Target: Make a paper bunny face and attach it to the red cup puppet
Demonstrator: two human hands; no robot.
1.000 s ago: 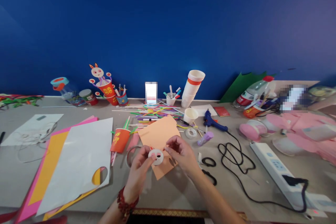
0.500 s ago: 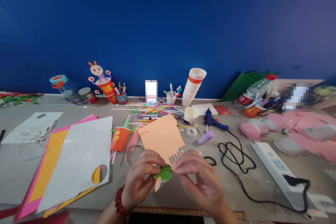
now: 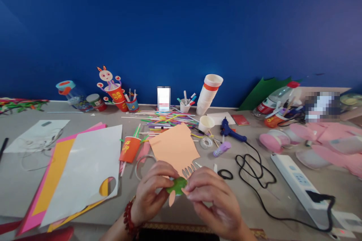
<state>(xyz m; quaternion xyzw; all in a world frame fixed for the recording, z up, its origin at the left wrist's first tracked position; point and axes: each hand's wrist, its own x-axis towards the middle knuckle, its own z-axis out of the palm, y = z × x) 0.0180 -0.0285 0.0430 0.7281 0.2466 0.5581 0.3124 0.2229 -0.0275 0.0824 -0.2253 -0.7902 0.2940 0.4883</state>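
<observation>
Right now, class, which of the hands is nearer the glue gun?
Right. The right hand is on the near side of the glue gun, slightly to its left; the left hand is farther off, well to its left.

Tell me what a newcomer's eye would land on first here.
Probably the deep blue wall filling the upper half, with a rabbit-faced figure rising from red cups at the back left. Next, at the front centre, the small green disc held in the left hand, a leaf-shaped peach piece at its lower edge, and the right hand pinching another peach piece at its side.
</observation>
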